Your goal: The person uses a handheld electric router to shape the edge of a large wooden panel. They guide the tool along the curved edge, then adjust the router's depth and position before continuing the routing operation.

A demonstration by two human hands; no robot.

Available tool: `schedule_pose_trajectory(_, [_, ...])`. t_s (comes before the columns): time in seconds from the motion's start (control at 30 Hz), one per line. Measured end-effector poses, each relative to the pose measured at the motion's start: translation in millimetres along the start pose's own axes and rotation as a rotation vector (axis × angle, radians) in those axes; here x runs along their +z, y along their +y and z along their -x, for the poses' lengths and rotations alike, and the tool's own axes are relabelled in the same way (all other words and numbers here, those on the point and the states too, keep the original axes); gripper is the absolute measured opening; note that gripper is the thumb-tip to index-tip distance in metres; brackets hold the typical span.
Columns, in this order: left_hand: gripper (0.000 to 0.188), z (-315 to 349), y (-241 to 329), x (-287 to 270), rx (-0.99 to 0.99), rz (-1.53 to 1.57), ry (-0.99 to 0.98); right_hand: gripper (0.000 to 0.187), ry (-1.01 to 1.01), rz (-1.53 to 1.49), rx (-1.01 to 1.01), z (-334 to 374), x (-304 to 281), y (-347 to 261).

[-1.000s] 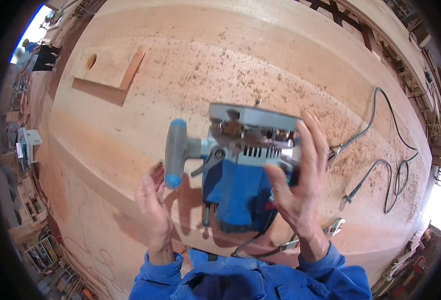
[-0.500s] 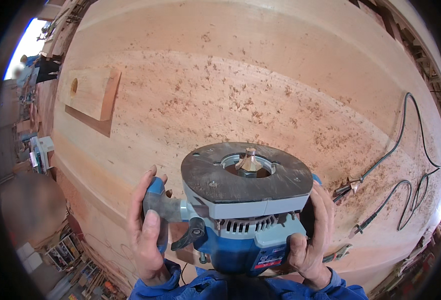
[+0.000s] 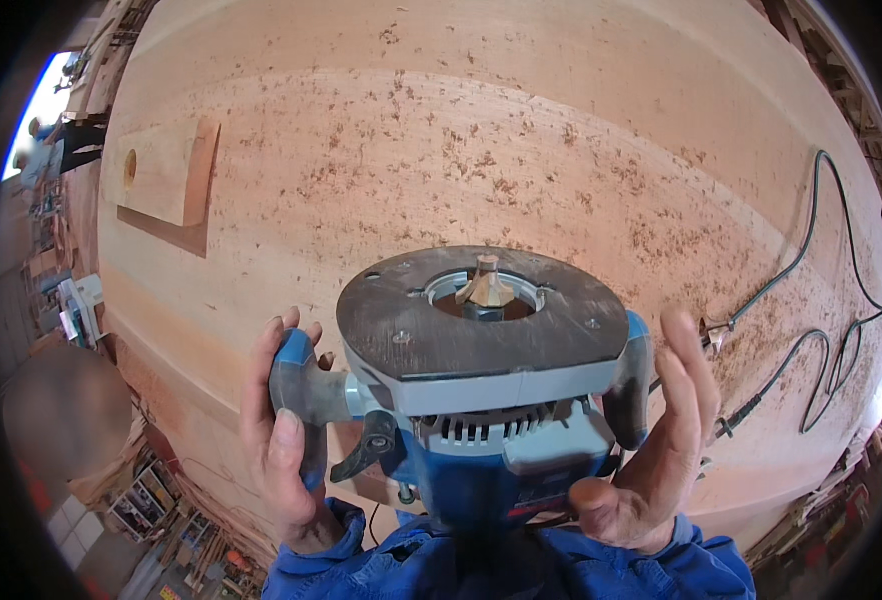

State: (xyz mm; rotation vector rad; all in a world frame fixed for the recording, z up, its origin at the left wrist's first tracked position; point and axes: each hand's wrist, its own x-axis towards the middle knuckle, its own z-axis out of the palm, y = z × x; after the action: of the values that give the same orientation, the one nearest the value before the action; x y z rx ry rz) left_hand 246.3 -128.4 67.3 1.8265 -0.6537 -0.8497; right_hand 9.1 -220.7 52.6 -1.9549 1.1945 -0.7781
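Note:
A blue-and-grey router (image 3: 506,455) stands base-up in front of my body, its dark oval base plate (image 3: 401,300) facing upward. A cutter bit (image 3: 487,285) with a metallic shine sticks up through the round opening in the plate. My left hand (image 3: 286,450) wraps the left handle (image 3: 311,385), thumb in front and fingers behind it. Beside the right handle (image 3: 629,390), my right hand (image 3: 661,450) is open, its fingers stretched upward and apart from the grip. A black lever (image 3: 363,445) juts from the router near my left hand.
Brown shavings (image 3: 501,185) lie scattered over the broad wooden tabletop (image 3: 261,230). A thick wooden block (image 3: 166,175) with a hole sits at the far left. At right lie a dark looped cable (image 3: 811,215) and a metal piece (image 3: 718,332). Two people (image 3: 56,145) stand at the far left.
My right hand has come off the right handle and opened to the right. The router has shifted slightly left and up in view, with my left hand still round its handle.

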Motion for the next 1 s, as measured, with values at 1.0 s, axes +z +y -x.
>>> schedule_pose_trajectory(1.0, [0.075,-3.6,-8.0,-12.3,0.039,0.142,-0.131,0.075,-0.024,0.131,-0.037,-16.7,26.5,-13.6])
